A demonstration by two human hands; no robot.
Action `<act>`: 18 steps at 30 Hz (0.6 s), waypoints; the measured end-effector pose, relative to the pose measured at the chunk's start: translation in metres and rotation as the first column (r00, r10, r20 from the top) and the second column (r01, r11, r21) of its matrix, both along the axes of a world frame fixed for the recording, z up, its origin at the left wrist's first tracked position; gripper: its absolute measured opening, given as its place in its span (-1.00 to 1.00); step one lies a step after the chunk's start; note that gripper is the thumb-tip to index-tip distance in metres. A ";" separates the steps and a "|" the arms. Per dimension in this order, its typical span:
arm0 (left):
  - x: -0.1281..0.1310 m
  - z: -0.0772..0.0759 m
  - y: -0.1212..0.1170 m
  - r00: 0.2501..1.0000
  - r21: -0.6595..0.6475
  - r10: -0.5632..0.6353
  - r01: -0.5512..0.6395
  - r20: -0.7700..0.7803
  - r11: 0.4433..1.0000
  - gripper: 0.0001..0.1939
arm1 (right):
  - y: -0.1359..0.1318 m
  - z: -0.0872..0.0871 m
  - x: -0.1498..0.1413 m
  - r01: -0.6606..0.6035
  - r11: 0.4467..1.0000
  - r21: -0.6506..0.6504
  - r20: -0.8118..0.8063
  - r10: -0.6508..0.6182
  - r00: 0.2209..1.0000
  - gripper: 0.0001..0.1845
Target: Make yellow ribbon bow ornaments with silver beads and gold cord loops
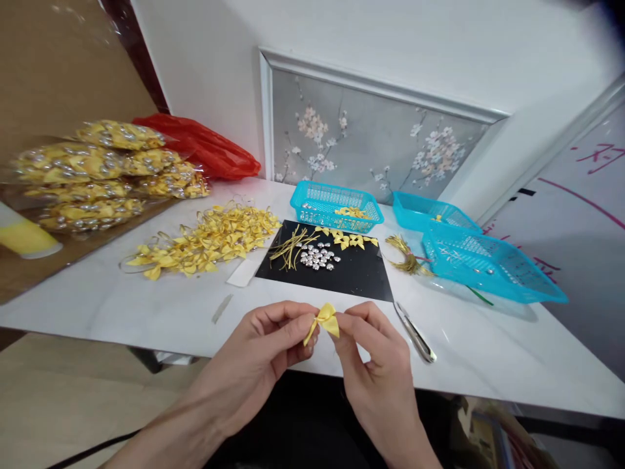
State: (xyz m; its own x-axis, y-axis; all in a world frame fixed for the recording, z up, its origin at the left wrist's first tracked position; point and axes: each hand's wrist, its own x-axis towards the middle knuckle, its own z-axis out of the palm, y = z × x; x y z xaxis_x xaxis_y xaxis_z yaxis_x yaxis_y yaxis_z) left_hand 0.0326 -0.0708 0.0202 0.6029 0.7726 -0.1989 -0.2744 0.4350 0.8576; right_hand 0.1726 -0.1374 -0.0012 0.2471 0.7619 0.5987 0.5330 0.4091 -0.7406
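A small yellow ribbon bow [328, 318] is pinched between my two hands, over the front edge of the white table. My left hand [276, 348] grips its left side with thumb and forefinger. On the right side, the fingertips of my right hand [378, 365] close on the ribbon. Beyond them lies a black mat [342, 281] bearing silvery beads [318, 256], gold twist ties [293, 247] and several yellow bows [352, 241]. To the left is a heap of yellow bows with ties [209, 241].
Metal tweezers [415, 332] lie right of my right hand. Blue baskets stand at the back [336, 221] and right [493, 267], near a tie bundle [406, 257]. Bagged bows [92, 169] are stacked left beside a red plastic bag [205, 150]. A grey strip [222, 309] lies near the front.
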 end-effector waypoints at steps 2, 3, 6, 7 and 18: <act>0.001 0.001 0.000 1.000 -0.011 0.011 -0.011 0.008 1.000 -0.89 | 0.000 -0.002 0.001 -0.020 0.999 -0.026 -0.030 0.019 0.999 -0.74; 0.001 0.001 0.000 1.000 -0.013 0.015 -0.015 0.008 1.000 -0.89 | 0.000 -0.003 0.002 -0.027 0.999 -0.032 -0.040 0.026 0.999 -0.74; 0.000 0.002 0.000 1.000 -0.011 0.013 -0.013 0.001 1.000 -0.88 | 0.000 -0.005 0.004 -0.049 0.998 -0.046 -0.063 0.046 0.997 -0.75; 0.000 0.002 0.000 1.000 -0.012 0.011 -0.011 -0.001 1.000 -0.88 | 0.000 -0.006 0.005 -0.056 0.997 -0.054 -0.069 0.052 0.996 -0.76; 0.000 0.001 0.002 0.999 -0.068 -0.033 0.033 0.011 0.997 -0.86 | -0.001 -0.010 0.008 -0.060 0.996 -0.060 -0.035 0.058 0.998 -0.72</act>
State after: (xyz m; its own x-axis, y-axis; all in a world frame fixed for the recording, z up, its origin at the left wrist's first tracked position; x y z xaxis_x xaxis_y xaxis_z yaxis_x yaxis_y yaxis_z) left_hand 0.0325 -0.0690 0.0208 0.6299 0.7372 -0.2446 -0.2671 0.5013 0.8230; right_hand 0.1807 -0.1380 -0.0112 0.2191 0.8108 0.5427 0.4843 0.3925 -0.7820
